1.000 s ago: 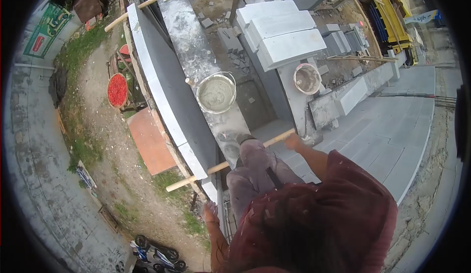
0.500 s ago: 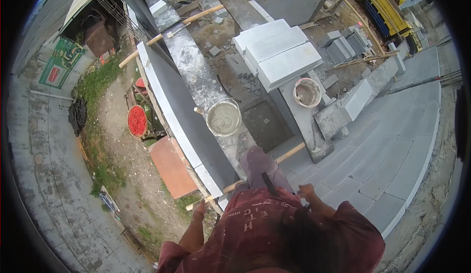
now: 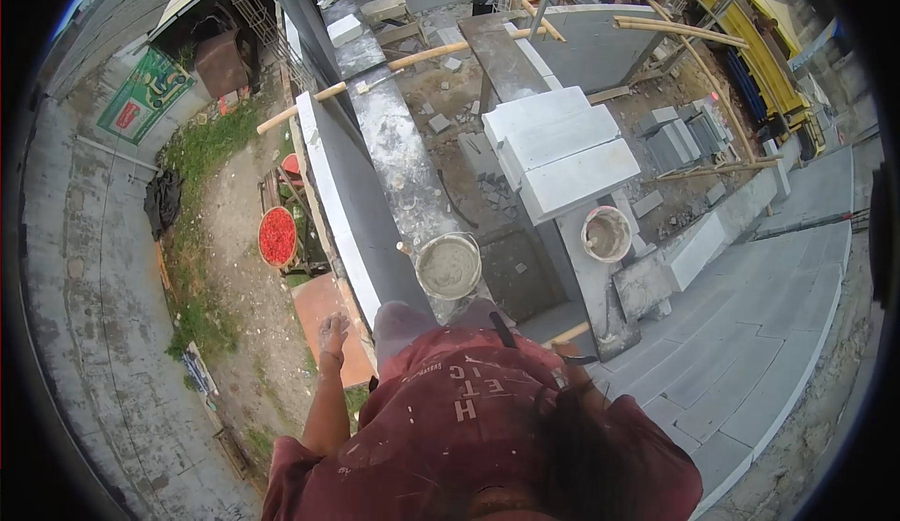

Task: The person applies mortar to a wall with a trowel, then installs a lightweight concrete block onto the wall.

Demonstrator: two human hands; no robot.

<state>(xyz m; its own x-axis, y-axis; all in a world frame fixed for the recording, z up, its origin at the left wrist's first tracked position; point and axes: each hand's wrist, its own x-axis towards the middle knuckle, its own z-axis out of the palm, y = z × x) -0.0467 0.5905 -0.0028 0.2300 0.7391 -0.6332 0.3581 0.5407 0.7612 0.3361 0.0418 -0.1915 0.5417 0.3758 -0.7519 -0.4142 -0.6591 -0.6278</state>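
My left hand is held out over the ground side of the wall, fingers apart and nothing in it. Close to my right hip, my right hand is partly hidden; a thin dark object sticks out at it, too small to make out. A bucket of wet grey mortar stands on the plank in front of my legs. Farther right, a second bucket with some mortar stands on another board, beside the stacked pale blocks.
A block wall runs along the left, its drop beyond reaching a basket of red items. Bamboo poles cross the planks. A curved block wall lies right. Rubble and grey blocks lie below.
My left hand has moved up and left, away from the bamboo pole, and its fingers have spread. My right hand has shifted slightly left. My body and view have shifted, and both legs now show.
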